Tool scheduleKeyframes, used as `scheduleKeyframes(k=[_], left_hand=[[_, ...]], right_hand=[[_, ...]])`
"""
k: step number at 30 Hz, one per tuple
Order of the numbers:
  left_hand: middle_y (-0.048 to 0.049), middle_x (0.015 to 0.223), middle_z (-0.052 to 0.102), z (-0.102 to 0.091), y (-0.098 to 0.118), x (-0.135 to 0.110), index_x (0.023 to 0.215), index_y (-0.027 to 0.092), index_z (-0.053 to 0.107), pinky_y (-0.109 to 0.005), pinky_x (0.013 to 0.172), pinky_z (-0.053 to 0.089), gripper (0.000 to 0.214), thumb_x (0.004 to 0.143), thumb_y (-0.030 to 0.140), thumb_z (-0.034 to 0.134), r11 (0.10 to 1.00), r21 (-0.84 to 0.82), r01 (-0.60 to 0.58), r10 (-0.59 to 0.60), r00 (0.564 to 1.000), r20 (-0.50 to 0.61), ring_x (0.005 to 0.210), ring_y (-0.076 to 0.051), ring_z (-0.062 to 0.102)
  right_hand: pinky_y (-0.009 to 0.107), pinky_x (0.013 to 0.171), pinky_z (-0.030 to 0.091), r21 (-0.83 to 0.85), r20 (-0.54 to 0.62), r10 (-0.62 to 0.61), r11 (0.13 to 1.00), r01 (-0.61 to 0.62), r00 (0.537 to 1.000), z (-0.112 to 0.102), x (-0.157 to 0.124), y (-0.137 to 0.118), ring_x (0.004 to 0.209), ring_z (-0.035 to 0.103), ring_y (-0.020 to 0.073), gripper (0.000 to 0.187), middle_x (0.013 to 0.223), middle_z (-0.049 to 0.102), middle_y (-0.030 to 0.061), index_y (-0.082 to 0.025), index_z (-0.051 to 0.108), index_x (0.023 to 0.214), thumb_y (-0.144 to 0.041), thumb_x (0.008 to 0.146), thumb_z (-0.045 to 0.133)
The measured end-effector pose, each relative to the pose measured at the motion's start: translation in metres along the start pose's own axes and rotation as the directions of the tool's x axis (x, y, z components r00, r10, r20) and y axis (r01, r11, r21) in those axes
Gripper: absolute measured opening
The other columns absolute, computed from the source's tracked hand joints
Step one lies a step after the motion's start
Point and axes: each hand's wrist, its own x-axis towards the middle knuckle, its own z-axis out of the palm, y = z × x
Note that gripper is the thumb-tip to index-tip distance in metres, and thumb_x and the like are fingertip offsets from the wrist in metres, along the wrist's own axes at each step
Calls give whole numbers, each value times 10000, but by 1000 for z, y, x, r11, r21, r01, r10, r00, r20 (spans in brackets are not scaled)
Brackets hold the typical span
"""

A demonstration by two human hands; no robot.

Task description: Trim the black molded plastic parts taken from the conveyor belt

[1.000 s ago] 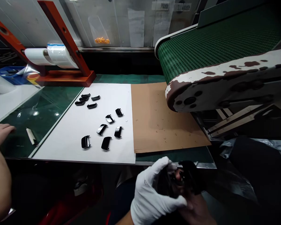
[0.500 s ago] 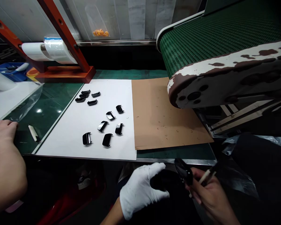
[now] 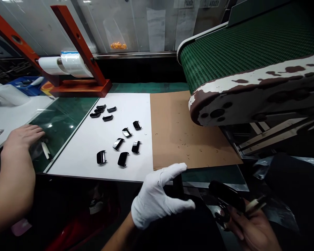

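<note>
My left hand [image 3: 161, 195], in a white glove, is raised at the front edge of the table. Its thumb and fingers are spread apart with nothing between them. Lower right, my bare right hand [image 3: 253, 226] grips a glossy black plastic part [image 3: 226, 195]. The same hand also has a slim tool with a pale handle [image 3: 253, 205], whose tip I cannot make out. Several similar black plastic parts [image 3: 123, 159] lie spread on a white sheet [image 3: 78, 150], with a tighter group [image 3: 99, 110] of them towards the back.
Tiny curled scraps dot a brown cardboard sheet [image 3: 170, 150]. A green conveyor belt [image 3: 235, 48] overhangs its right side. Back left stands an orange stand [image 3: 81, 89] with film rolls [image 3: 74, 64]. Another person's hand [image 3: 23, 137] rests at left beside a pale-handled tool [image 3: 45, 150].
My right hand has moved right and down with the black part, away from my left hand. My left hand has spread wider. The other person's hand has shifted right. The view has tilted slightly.
</note>
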Motion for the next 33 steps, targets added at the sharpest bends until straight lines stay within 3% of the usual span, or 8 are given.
scheduleKeyframes(k=[4, 9, 13, 16, 20, 23, 29, 33], left_hand=[[-75, 1257, 630, -2, -27, 30, 1281, 221, 534, -379, 1011, 490, 638, 712, 313, 808, 931, 362, -42, 23, 998, 58, 1132, -249, 608], [-75, 1008, 662, -4, -65, 71, 972, 168, 630, -449, 887, 513, 368, 672, 259, 822, 874, 484, -38, -51, 984, 169, 962, -273, 640], [-75, 1006, 633, -7, -59, 74, 968, 171, 596, -448, 850, 518, 359, 692, 256, 809, 862, 503, -59, -53, 977, 207, 940, -285, 628], [-125, 1250, 570, -6, -35, 58, 1231, 198, 499, -473, 985, 458, 642, 694, 341, 820, 884, 457, -99, -7, 974, 225, 1141, -320, 566], [-138, 1343, 543, 9, -2, 30, 1436, 221, 312, -414, 1019, 467, 1137, 501, 547, 869, 968, 187, -170, 105, 943, 315, 1200, -330, 555], [-147, 1275, 601, 26, 8, 15, 1459, 196, 302, -407, 972, 497, 1161, 503, 502, 886, 986, -45, -161, 167, 939, 301, 1116, -336, 614], [-78, 1245, 631, 45, -1, 3, 1479, 280, 233, -334, 947, 508, 1143, 555, 336, 903, 979, -193, -63, 106, 970, 220, 1076, -264, 647], [-55, 1217, 643, 46, -5, -2, 1481, 298, 220, -300, 932, 514, 1190, 521, 304, 924, 968, -240, -77, 122, 977, 176, 1045, -242, 662]], right_hand=[[141, 345, 264, 118, -27, 68, 991, -64, 997, 9, -2, -6, 350, 315, 19, 307, 460, 522, -25, -192, 692, 669, -449, 613, 851], [167, 411, 314, 212, 134, 109, 968, -136, 985, 18, -5, -15, 347, 309, 3, 279, 472, 541, -32, -185, 675, 683, -397, 643, 852], [143, 398, 263, 263, 99, 123, 954, -146, 987, 25, -6, -20, 347, 255, -14, 332, 460, 519, -44, -176, 656, 647, -446, 630, 849], [146, 370, 233, 240, 94, 138, 958, -157, 986, 27, -5, -17, 348, 261, 7, 330, 451, 504, -46, -186, 686, 716, -455, 617, 850], [139, 347, 202, 182, 115, 180, 963, -199, 977, 27, 0, -12, 355, 273, 23, 341, 439, 505, -34, -171, 682, 720, -459, 628, 839], [124, 349, 167, 150, 131, 192, 966, -211, 973, 31, 1, -12, 357, 257, 9, 382, 426, 502, -36, -159, 664, 676, -483, 596, 851], [132, 343, 154, 95, 153, 180, 976, -196, 972, 39, -1, -15, 361, 237, 12, 423, 425, 490, -36, -149, 664, 654, -536, 606, 826], [132, 349, 168, 65, 157, 185, 978, -197, 970, 38, -5, -14, 366, 237, 10, 414, 437, 492, -40, -152, 670, 691, -539, 641, 807]])
